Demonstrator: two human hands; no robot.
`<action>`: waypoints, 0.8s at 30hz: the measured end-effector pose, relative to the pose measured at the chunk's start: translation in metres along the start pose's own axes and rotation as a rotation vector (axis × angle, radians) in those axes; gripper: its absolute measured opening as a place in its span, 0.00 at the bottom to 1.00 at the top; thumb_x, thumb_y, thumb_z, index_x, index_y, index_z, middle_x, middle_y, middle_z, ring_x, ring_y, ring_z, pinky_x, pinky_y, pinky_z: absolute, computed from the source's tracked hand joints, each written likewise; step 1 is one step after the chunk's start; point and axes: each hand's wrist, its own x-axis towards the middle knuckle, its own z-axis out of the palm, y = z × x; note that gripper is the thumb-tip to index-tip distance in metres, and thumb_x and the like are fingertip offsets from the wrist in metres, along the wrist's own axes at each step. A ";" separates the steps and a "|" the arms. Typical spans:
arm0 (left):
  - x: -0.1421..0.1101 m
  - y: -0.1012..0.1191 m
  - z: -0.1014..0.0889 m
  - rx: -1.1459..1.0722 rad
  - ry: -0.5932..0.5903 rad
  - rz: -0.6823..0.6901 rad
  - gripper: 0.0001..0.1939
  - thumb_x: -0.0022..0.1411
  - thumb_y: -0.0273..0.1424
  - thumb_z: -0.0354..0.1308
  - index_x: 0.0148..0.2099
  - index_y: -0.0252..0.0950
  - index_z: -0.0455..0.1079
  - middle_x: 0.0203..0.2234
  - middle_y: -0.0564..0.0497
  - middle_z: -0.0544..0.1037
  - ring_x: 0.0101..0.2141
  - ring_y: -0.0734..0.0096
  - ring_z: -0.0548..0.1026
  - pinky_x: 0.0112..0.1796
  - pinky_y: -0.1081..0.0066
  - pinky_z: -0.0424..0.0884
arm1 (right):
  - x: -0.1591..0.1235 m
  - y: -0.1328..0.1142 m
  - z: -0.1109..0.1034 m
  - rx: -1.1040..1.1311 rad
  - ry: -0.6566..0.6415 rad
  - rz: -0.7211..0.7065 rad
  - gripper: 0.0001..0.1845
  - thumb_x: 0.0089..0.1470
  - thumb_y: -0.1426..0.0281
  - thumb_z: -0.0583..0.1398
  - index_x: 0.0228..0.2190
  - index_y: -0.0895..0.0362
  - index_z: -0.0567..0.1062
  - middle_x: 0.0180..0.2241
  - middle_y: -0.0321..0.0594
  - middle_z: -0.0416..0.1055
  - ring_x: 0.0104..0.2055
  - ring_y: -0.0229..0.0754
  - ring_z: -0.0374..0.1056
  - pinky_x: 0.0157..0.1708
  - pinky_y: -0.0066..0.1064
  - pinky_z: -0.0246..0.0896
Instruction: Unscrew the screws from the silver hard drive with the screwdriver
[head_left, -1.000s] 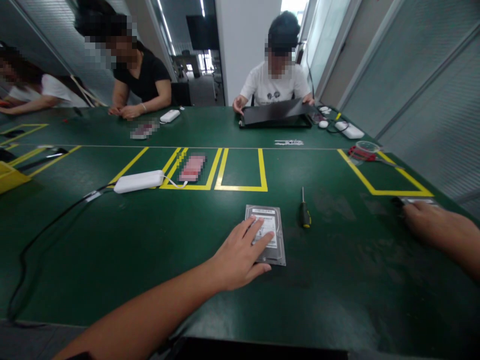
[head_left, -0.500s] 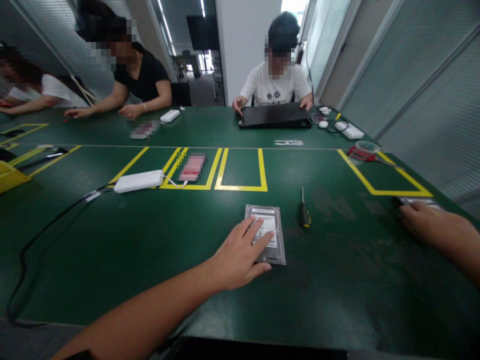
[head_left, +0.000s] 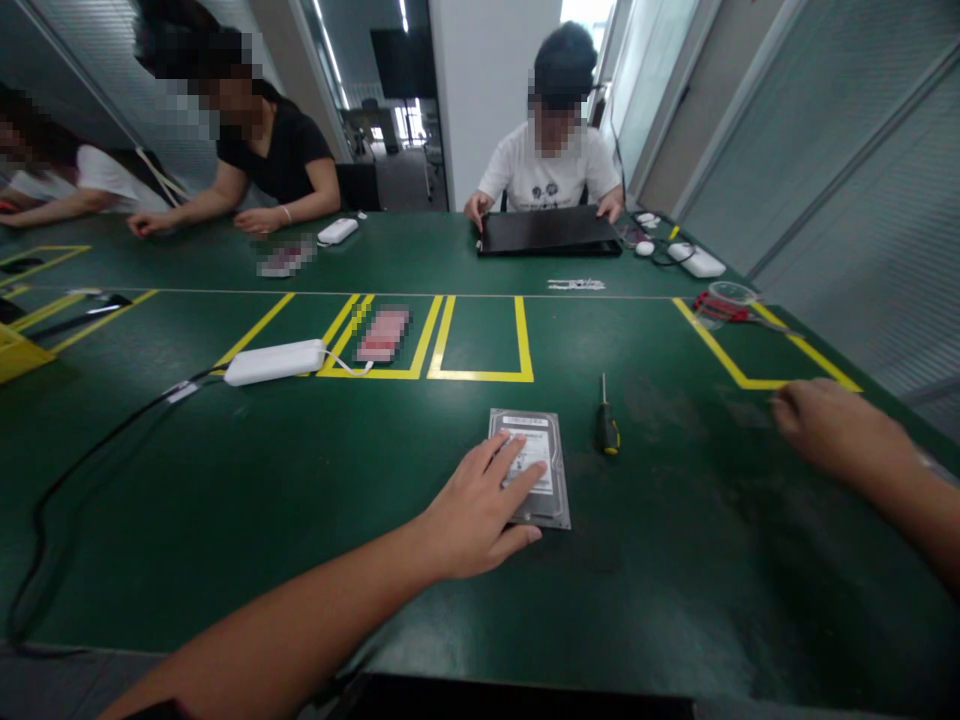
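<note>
A hard drive (head_left: 556,470) with a white label lies flat on the green table. My left hand (head_left: 480,510) rests on it with fingers spread, covering its left part and some of the label. To the right of the drive is a screwdriver (head_left: 608,425) with a black and yellow handle, its thin shaft pointing away from me. My right hand (head_left: 836,425) is over the right side of the table, near a yellow tape outline. It is slightly smeared, with fingers bent down and their tips hidden. A small pale item (head_left: 934,465) shows beside that wrist, too little to name.
A white power strip (head_left: 274,362) has a black cable running left and a white cord to a phone (head_left: 384,335). A clear cup with red-handled pliers (head_left: 724,303) stands back right. Across the table, a person holds a black panel (head_left: 551,232); other people sit left.
The dark and metallic object that was under my right hand no longer shows there. That hand has shifted slightly left and away from me. My left hand stays on the hard drive.
</note>
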 end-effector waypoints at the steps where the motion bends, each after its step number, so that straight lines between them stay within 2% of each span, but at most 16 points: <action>1: 0.000 0.000 0.000 -0.011 0.008 0.003 0.36 0.62 0.47 0.57 0.68 0.39 0.56 0.68 0.38 0.53 0.67 0.40 0.50 0.62 0.41 0.55 | 0.001 -0.018 -0.002 0.031 -0.029 -0.055 0.11 0.55 0.71 0.62 0.24 0.54 0.65 0.27 0.44 0.66 0.29 0.41 0.60 0.32 0.37 0.51; 3: 0.001 -0.002 0.000 -0.048 0.050 0.013 0.35 0.62 0.48 0.57 0.66 0.39 0.59 0.67 0.37 0.56 0.66 0.40 0.52 0.61 0.39 0.55 | 0.000 -0.058 -0.009 0.110 -0.039 -0.119 0.09 0.60 0.67 0.56 0.28 0.53 0.67 0.29 0.43 0.67 0.31 0.43 0.62 0.33 0.37 0.52; 5: 0.002 -0.005 0.001 -0.121 0.150 0.020 0.29 0.63 0.47 0.57 0.62 0.38 0.64 0.62 0.39 0.65 0.63 0.43 0.58 0.60 0.39 0.56 | -0.005 -0.103 -0.019 0.405 -0.078 -0.154 0.09 0.60 0.66 0.55 0.28 0.54 0.68 0.30 0.43 0.68 0.32 0.44 0.63 0.34 0.37 0.53; 6: 0.002 -0.007 0.002 -0.169 0.223 0.019 0.25 0.64 0.44 0.57 0.59 0.38 0.67 0.57 0.40 0.71 0.61 0.46 0.63 0.59 0.41 0.58 | -0.010 -0.126 -0.024 0.551 -0.136 -0.181 0.09 0.60 0.65 0.55 0.29 0.54 0.69 0.29 0.42 0.68 0.32 0.44 0.63 0.34 0.37 0.54; 9: 0.004 -0.011 0.002 -0.288 0.475 0.020 0.12 0.64 0.35 0.58 0.48 0.36 0.72 0.41 0.45 0.80 0.47 0.58 0.74 0.51 0.53 0.68 | -0.026 -0.188 -0.040 0.776 -0.247 -0.252 0.13 0.61 0.60 0.52 0.31 0.54 0.69 0.28 0.38 0.67 0.31 0.40 0.62 0.32 0.33 0.56; 12: 0.005 -0.012 0.001 -0.323 0.648 0.065 0.08 0.62 0.29 0.61 0.45 0.35 0.73 0.35 0.48 0.80 0.38 0.66 0.75 0.42 0.62 0.71 | -0.045 -0.234 -0.046 1.010 -0.352 -0.259 0.14 0.61 0.60 0.54 0.31 0.56 0.69 0.27 0.36 0.65 0.29 0.37 0.60 0.30 0.30 0.55; 17: 0.004 -0.009 -0.003 -0.324 0.743 0.105 0.14 0.61 0.23 0.62 0.50 0.34 0.74 0.36 0.47 0.81 0.36 0.68 0.77 0.39 0.67 0.73 | -0.066 -0.272 -0.036 1.221 -0.486 -0.280 0.13 0.60 0.62 0.55 0.30 0.58 0.70 0.27 0.35 0.64 0.29 0.34 0.59 0.29 0.28 0.54; 24: 0.005 -0.010 -0.002 -0.318 0.754 0.038 0.08 0.61 0.24 0.62 0.44 0.37 0.76 0.34 0.50 0.81 0.36 0.69 0.77 0.40 0.66 0.74 | -0.077 -0.282 -0.022 1.358 -0.525 -0.246 0.14 0.60 0.62 0.57 0.28 0.58 0.71 0.26 0.34 0.65 0.29 0.34 0.59 0.30 0.27 0.54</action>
